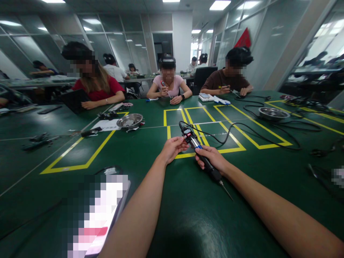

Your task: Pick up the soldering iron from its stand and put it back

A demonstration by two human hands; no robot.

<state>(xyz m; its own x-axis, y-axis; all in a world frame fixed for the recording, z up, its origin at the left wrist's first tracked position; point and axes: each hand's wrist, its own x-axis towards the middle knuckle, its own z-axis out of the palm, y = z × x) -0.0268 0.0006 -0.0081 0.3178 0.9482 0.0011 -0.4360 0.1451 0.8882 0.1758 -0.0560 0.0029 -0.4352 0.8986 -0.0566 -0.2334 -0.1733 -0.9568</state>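
My right hand (pixel 211 157) is wrapped round the black and blue body of an electric screwdriver (pixel 205 162). Its long thin bit points down toward me and to the right. At the far end, where the cable comes out, my left hand (pixel 173 149) pinches the screwdriver's tail with thumb and fingers. Small dark and red parts show there, too small to make out. From that end the black cable (pixel 227 138) loops over the table to the right.
The green table (pixel 188 222) carries yellow tape outlines. A metal bowl (pixel 130 121) stands left, another bowl (pixel 274 114) right among cables. A blurred-out screen (pixel 102 215) lies near my left forearm. Several people sit across the table; one person's hand (pixel 164 89) holds a red-handled screwdriver.
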